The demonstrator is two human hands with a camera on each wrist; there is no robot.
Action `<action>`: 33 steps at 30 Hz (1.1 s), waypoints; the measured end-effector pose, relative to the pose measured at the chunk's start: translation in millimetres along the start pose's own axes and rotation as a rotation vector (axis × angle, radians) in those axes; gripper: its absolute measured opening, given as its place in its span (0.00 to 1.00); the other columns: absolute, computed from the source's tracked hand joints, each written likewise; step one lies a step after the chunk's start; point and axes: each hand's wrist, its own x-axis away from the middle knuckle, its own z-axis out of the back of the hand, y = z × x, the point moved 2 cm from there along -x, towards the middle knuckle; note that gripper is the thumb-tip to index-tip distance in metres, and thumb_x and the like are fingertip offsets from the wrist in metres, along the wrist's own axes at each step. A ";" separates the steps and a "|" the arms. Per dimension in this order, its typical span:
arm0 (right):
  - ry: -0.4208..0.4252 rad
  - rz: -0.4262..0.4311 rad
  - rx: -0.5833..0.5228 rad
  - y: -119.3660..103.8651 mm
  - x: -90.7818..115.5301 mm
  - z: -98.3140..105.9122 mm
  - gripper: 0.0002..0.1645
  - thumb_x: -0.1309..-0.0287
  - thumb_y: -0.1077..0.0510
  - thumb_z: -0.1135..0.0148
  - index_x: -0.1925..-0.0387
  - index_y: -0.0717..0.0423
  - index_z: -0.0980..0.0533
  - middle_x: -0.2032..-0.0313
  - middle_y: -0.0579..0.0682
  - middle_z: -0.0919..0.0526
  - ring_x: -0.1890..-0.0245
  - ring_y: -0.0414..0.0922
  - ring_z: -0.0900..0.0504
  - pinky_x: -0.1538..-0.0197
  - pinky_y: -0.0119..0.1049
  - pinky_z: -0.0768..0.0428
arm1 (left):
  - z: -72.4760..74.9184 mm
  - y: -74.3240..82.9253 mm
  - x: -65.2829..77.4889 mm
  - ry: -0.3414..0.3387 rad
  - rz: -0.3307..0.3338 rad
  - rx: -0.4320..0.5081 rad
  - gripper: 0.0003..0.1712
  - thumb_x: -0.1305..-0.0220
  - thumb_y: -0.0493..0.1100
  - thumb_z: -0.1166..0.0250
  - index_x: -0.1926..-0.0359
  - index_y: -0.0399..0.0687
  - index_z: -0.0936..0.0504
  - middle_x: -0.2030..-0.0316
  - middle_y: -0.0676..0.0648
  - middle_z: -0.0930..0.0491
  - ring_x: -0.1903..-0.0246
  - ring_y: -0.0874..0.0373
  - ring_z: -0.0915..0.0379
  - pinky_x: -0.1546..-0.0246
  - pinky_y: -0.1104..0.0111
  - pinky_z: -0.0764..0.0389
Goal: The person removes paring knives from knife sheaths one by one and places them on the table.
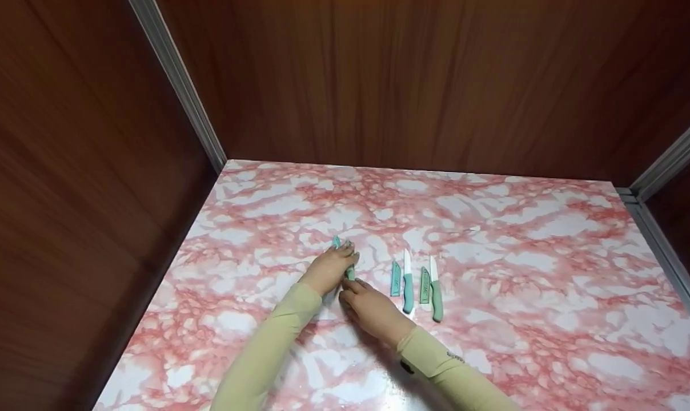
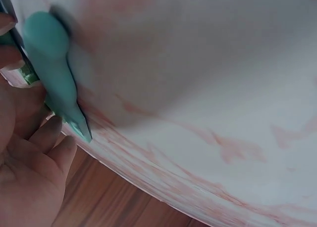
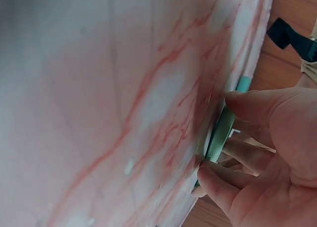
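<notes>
My left hand point(image 1: 329, 269) bends over the far end of a green knife point(image 1: 350, 273), covering most of it. My right hand point(image 1: 373, 311) pinches the near part of this knife between thumb and fingers; the right wrist view shows its green side point(image 3: 222, 130) under my thumb. Right beside my left fingers lies a teal knife point(image 2: 54, 59), its rounded handle end showing; only its far tip point(image 1: 336, 241) shows in the head view. The blade of the green knife is hidden by my hands.
To the right lie a blue-handled knife point(image 1: 408, 288) and a green-handled knife point(image 1: 437, 299), blades bare and pointing away. A teal sheath point(image 1: 396, 278) and a green sheath point(image 1: 424, 285) lie alongside them. Brown wood panels point(image 1: 408, 85) rise behind the red-and-white marbled table point(image 1: 539, 245).
</notes>
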 end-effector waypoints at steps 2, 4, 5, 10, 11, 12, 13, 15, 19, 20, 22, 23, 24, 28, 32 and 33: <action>0.013 0.009 0.020 0.0 -0.6 -0.3 0.10 0.37 0.62 0.41 0.55 0.60 0.22 0.43 0.59 0.27 0.46 0.58 0.26 0.45 0.45 0.25 | -0.7 0.2 -0.6 -0.006 -0.007 -0.016 0.25 0.37 0.34 0.40 0.38 0.43 0.26 0.36 0.41 0.33 0.35 0.49 0.41 0.36 0.55 0.39; 0.017 0.014 0.033 0.1 -1.1 -0.9 0.10 0.37 0.62 0.41 0.55 0.60 0.22 0.44 0.59 0.26 0.46 0.58 0.25 0.45 0.45 0.25 | -1.2 0.1 -0.6 -0.009 -0.008 -0.025 0.25 0.37 0.34 0.39 0.38 0.44 0.26 0.36 0.42 0.33 0.34 0.49 0.41 0.35 0.55 0.40; 0.018 0.016 0.042 0.3 -1.5 -1.4 0.09 0.37 0.62 0.42 0.55 0.60 0.22 0.44 0.59 0.26 0.47 0.58 0.25 0.45 0.45 0.25 | -1.2 0.1 -0.6 -0.009 -0.007 -0.030 0.25 0.38 0.34 0.39 0.38 0.44 0.26 0.36 0.42 0.33 0.34 0.49 0.41 0.35 0.55 0.40; -0.009 0.015 0.085 0.7 -3.1 -1.8 0.11 0.37 0.65 0.44 0.53 0.60 0.23 0.43 0.58 0.27 0.47 0.58 0.24 0.45 0.45 0.24 | -0.6 0.4 -0.9 -0.012 -0.012 -0.024 0.25 0.37 0.35 0.40 0.38 0.44 0.26 0.36 0.42 0.33 0.34 0.49 0.41 0.35 0.55 0.40; -0.020 0.011 0.091 0.9 -3.4 -1.9 0.13 0.37 0.66 0.44 0.52 0.60 0.24 0.42 0.58 0.27 0.47 0.58 0.24 0.46 0.45 0.24 | -0.7 0.4 -1.0 -0.017 -0.011 -0.017 0.25 0.37 0.35 0.40 0.38 0.43 0.26 0.35 0.41 0.34 0.34 0.49 0.42 0.35 0.55 0.40; -0.033 0.005 0.098 0.9 -3.6 -1.8 0.15 0.38 0.66 0.43 0.49 0.60 0.24 0.41 0.58 0.28 0.46 0.58 0.25 0.46 0.45 0.24 | -0.8 0.4 -1.0 -0.018 -0.011 -0.012 0.25 0.37 0.35 0.40 0.38 0.43 0.26 0.35 0.41 0.34 0.34 0.48 0.42 0.35 0.55 0.40; -0.043 -0.001 0.103 0.9 -3.8 -1.9 0.17 0.38 0.67 0.43 0.47 0.61 0.25 0.41 0.58 0.28 0.46 0.58 0.25 0.46 0.44 0.24 | -0.9 0.5 -0.9 -0.022 -0.009 -0.008 0.25 0.37 0.35 0.40 0.38 0.43 0.27 0.35 0.41 0.34 0.34 0.48 0.42 0.35 0.55 0.41; -0.059 -0.012 0.110 0.9 -4.1 -1.4 0.20 0.38 0.67 0.43 0.44 0.61 0.27 0.41 0.57 0.28 0.46 0.57 0.25 0.47 0.43 0.23 | -1.1 0.4 -0.7 -0.022 -0.005 0.003 0.26 0.37 0.36 0.40 0.37 0.43 0.27 0.35 0.41 0.34 0.34 0.48 0.42 0.35 0.55 0.41; -0.052 -0.003 0.125 0.4 -3.5 0.8 0.23 0.37 0.67 0.44 0.39 0.61 0.30 0.41 0.57 0.27 0.45 0.52 0.25 0.47 0.39 0.23 | -0.9 0.5 -0.2 -0.008 -0.016 0.006 0.27 0.40 0.36 0.37 0.38 0.42 0.27 0.35 0.41 0.34 0.34 0.48 0.41 0.35 0.55 0.40; -0.044 0.007 0.136 0.4 -3.0 1.5 0.24 0.37 0.67 0.44 0.39 0.62 0.31 0.41 0.57 0.27 0.46 0.51 0.24 0.48 0.38 0.23 | -0.4 0.8 -0.2 0.002 -0.022 0.004 0.28 0.41 0.35 0.36 0.38 0.42 0.26 0.35 0.41 0.33 0.35 0.48 0.41 0.35 0.55 0.40; -0.030 0.029 0.163 0.3 -1.8 2.8 0.25 0.37 0.67 0.44 0.38 0.63 0.31 0.41 0.58 0.27 0.47 0.49 0.22 0.50 0.35 0.22 | 0.6 1.2 -0.2 0.018 -0.033 0.003 0.28 0.43 0.33 0.35 0.39 0.41 0.26 0.36 0.40 0.33 0.35 0.47 0.40 0.36 0.54 0.40; -0.024 0.040 0.179 0.2 -1.1 3.4 0.25 0.37 0.67 0.43 0.38 0.64 0.31 0.41 0.58 0.27 0.48 0.49 0.22 0.51 0.35 0.22 | 1.2 1.4 -0.2 0.027 -0.034 0.004 0.29 0.44 0.33 0.35 0.39 0.41 0.26 0.36 0.40 0.32 0.35 0.47 0.39 0.36 0.54 0.40; -0.020 0.048 0.191 0.2 -0.4 4.0 0.26 0.38 0.67 0.43 0.38 0.65 0.32 0.41 0.58 0.27 0.49 0.49 0.21 0.52 0.34 0.21 | 1.7 1.7 -0.2 0.031 -0.032 0.005 0.29 0.44 0.32 0.35 0.40 0.42 0.25 0.37 0.40 0.32 0.36 0.47 0.39 0.36 0.54 0.40; -0.018 0.033 0.163 1.6 2.1 7.1 0.27 0.37 0.66 0.43 0.37 0.65 0.33 0.40 0.59 0.28 0.50 0.49 0.21 0.52 0.34 0.21 | 2.0 2.0 -1.1 0.009 -0.003 0.027 0.29 0.43 0.33 0.36 0.38 0.45 0.26 0.35 0.41 0.34 0.34 0.48 0.41 0.34 0.54 0.42; -0.022 -0.001 0.096 4.3 5.0 10.3 0.28 0.38 0.65 0.42 0.36 0.67 0.34 0.38 0.60 0.30 0.50 0.51 0.20 0.52 0.36 0.20 | 1.0 3.0 -2.9 -0.009 0.016 0.025 0.30 0.43 0.34 0.35 0.37 0.47 0.26 0.35 0.42 0.34 0.34 0.49 0.42 0.34 0.55 0.44; -0.023 -0.005 0.085 4.9 5.7 11.0 0.29 0.38 0.65 0.41 0.36 0.67 0.34 0.38 0.60 0.29 0.50 0.51 0.20 0.52 0.36 0.20 | 0.7 3.4 -3.2 -0.003 0.015 0.018 0.30 0.43 0.34 0.35 0.38 0.47 0.25 0.35 0.42 0.34 0.34 0.48 0.42 0.34 0.55 0.43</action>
